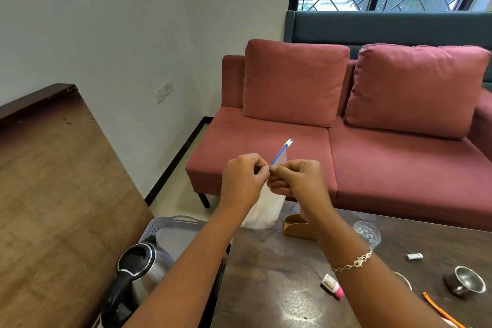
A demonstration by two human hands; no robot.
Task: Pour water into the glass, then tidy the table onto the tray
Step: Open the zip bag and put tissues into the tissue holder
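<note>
Behind the dark table [292, 287] stood a pink sofa [346, 128]. Left hand [243, 178] and right hand [298, 181] pinched the zip bag [266, 210] top at frame centre, its blue zipper [279, 153] slanting up-right; the tray [170, 224] lay lower left, nearer the left hand.

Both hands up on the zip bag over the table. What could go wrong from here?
1. Both the left hand and right hand pinch the zip bag by its top; a slip could drop it.
2. The right forearm passes close above the glass; lowering it might tip it.
3. The kettle sits under the left forearm.
</note>
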